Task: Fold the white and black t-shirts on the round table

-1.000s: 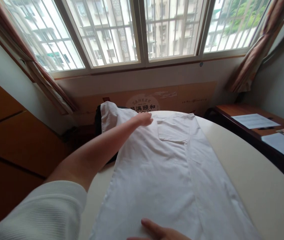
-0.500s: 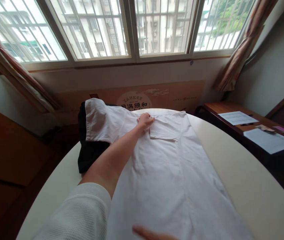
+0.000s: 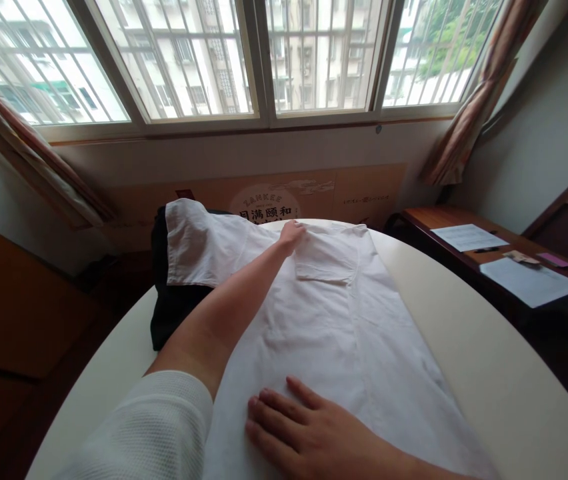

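A white shirt [image 3: 324,327] lies spread over the round white table, its sleeve folded out at the far left over a black cloth [image 3: 179,310]. My left hand [image 3: 293,235] reaches to the far edge of the shirt, beside a folded flap, with its fingers closed on the fabric. Near the front, my right hand [image 3: 304,427] rests flat on the shirt, palm down with the fingers apart. Light creases run along the fabric between the two hands.
The white table's [image 3: 444,280] rim curves around the shirt. Behind it stands a cardboard box [image 3: 369,190] with printed writing, below barred windows. At right, a wooden desk [image 3: 434,217] bears paper sheets [image 3: 531,281] and a pink item [image 3: 554,260]. Curtains hang on both sides.
My right hand has come further into view from the bottom edge and now lies on the shirt. My left hand stays at the far edge, its fingers slightly shifted. The view has moved slightly.
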### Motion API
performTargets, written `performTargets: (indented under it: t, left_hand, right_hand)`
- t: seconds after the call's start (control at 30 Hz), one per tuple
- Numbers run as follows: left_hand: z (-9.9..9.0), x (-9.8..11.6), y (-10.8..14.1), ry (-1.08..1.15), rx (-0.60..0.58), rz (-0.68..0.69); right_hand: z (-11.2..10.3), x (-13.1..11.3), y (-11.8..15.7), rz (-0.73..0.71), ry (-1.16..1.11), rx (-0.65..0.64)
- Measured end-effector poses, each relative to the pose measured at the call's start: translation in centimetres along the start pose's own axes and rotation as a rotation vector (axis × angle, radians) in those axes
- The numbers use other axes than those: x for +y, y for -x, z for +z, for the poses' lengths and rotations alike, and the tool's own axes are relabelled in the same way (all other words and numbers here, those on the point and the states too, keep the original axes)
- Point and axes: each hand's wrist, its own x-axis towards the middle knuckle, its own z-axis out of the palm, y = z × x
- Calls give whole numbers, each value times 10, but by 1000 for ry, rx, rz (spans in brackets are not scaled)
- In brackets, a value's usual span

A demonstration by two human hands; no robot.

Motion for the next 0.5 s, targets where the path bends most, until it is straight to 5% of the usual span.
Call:
performTargets:
  t: [0.23, 0.43, 0.5]
  left_hand:
    - [-14, -5, 7, 37, 154, -114]
    - [-16, 6, 26, -42, -107, -209]
    - [-13, 8, 33, 1, -98, -188]
  right_hand:
    - [0, 3, 0, -17, -25, -19]
    - [-3, 2, -1, -3, -62, -32]
    - [-5, 2, -1, 0, -74, -30]
